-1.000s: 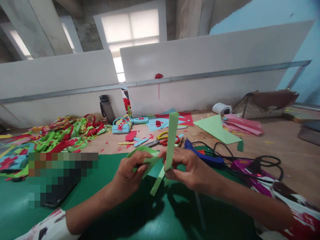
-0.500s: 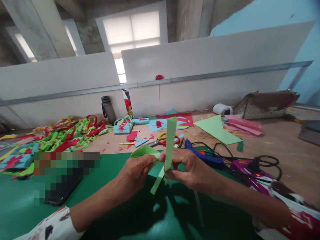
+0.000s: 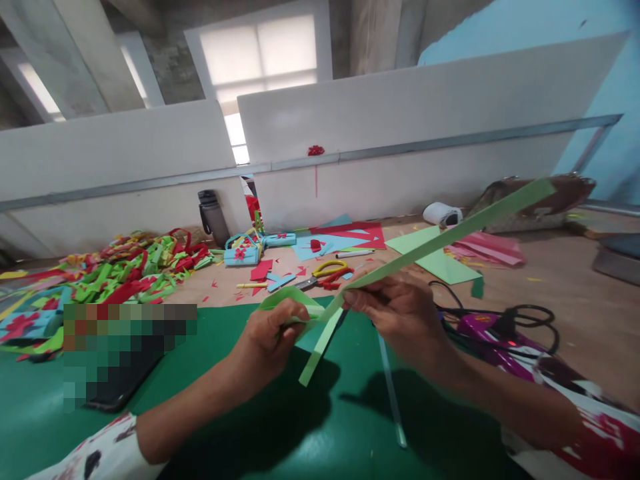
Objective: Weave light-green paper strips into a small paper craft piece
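My left hand [image 3: 267, 337] pinches a folded loop of light green paper strip [image 3: 287, 301] above the dark green mat [image 3: 240, 427]. My right hand [image 3: 397, 310] grips a long light green paper strip [image 3: 450, 235] that slants up to the right; its lower end [image 3: 315, 357] pokes down between my hands. Both strips meet where my fingertips come together.
A pile of red and green paper strips [image 3: 115, 270] lies at the left, and small blue paper baskets [image 3: 243, 252] and scissors [image 3: 325, 273] lie behind my hands. A purple glue gun [image 3: 493, 333] with black cords sits at the right, near a green sheet [image 3: 440, 257], pink paper [image 3: 487, 250] and a bag [image 3: 537, 193].
My right hand has swung the long strip from standing upright to slanting far out to the right. The left hand has kept its hold on the folded loop.
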Demonstrator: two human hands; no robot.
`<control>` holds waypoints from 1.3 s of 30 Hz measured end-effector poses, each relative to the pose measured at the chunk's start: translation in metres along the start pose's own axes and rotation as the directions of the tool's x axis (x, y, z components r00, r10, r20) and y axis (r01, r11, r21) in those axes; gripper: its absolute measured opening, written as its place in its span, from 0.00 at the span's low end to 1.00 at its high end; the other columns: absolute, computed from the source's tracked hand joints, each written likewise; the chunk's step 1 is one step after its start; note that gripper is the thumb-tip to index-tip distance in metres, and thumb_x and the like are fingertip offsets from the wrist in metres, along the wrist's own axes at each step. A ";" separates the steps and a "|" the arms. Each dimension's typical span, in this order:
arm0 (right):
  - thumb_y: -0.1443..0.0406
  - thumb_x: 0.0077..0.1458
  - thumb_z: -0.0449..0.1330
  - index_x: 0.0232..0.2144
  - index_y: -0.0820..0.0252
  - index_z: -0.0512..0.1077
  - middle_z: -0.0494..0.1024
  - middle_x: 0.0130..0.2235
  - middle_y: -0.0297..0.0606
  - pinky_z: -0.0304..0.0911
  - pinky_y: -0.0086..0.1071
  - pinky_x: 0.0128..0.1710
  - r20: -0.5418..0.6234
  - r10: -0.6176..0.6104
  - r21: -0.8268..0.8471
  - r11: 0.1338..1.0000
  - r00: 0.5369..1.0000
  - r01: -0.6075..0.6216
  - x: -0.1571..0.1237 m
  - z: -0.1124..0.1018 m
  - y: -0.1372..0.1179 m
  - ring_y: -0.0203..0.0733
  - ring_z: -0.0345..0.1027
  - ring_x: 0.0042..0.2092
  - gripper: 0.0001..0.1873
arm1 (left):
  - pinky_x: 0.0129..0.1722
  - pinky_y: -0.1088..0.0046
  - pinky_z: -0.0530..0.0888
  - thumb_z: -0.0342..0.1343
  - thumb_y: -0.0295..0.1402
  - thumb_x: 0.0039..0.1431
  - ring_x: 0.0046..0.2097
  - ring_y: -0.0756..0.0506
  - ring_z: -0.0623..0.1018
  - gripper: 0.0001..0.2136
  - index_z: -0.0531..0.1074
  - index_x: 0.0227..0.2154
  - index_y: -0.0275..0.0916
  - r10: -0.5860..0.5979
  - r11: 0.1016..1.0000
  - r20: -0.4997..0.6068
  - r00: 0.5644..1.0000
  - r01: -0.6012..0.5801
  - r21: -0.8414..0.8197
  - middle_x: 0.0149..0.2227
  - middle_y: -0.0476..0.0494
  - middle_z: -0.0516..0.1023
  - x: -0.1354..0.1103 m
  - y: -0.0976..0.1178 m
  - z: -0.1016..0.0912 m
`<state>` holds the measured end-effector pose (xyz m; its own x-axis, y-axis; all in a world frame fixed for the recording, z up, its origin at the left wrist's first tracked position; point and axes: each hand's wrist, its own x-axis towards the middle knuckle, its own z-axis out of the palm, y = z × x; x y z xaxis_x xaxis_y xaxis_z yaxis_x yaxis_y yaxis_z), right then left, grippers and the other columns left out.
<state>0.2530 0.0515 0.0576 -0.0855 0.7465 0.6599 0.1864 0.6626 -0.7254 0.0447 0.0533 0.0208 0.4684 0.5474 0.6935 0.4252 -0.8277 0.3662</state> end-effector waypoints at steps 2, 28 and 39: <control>0.69 0.48 0.63 0.26 0.59 0.75 0.78 0.27 0.33 0.70 0.28 0.29 -0.033 -0.033 -0.042 0.999 0.999 0.031 0.000 0.000 0.000 0.36 0.73 0.29 0.01 | 0.24 0.80 0.61 0.45 0.21 0.58 0.24 0.54 0.62 0.07 0.63 0.34 0.40 -0.007 1.000 0.003 1.000 0.007 -0.011 0.26 0.52 0.66 0.000 0.000 0.001; 0.71 0.50 0.61 0.27 0.57 0.72 0.76 0.28 0.31 0.68 0.31 0.35 0.052 -0.203 -0.161 0.965 0.978 0.209 -0.004 0.007 -0.001 0.37 0.71 0.33 0.05 | 0.23 0.78 0.60 0.46 0.21 0.57 0.24 0.53 0.60 0.07 0.62 0.33 0.40 -0.067 0.993 0.028 0.997 0.069 -0.092 0.25 0.54 0.62 0.001 0.005 0.005; 0.70 0.48 0.61 0.27 0.58 0.72 0.77 0.27 0.30 0.69 0.27 0.31 0.057 -0.083 -0.027 0.996 0.995 0.085 -0.005 0.012 0.004 0.35 0.73 0.29 0.03 | 0.20 0.79 0.57 0.47 0.24 0.58 0.21 0.54 0.58 0.05 0.60 0.34 0.41 -0.181 0.970 0.021 0.983 0.182 -0.163 0.21 0.57 0.60 0.000 0.007 0.008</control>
<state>0.2424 0.0512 0.0493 -0.1566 0.6913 0.7054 0.2046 0.7215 -0.6615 0.0540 0.0482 0.0184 0.3998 0.6906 0.6027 0.3711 -0.7232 0.5824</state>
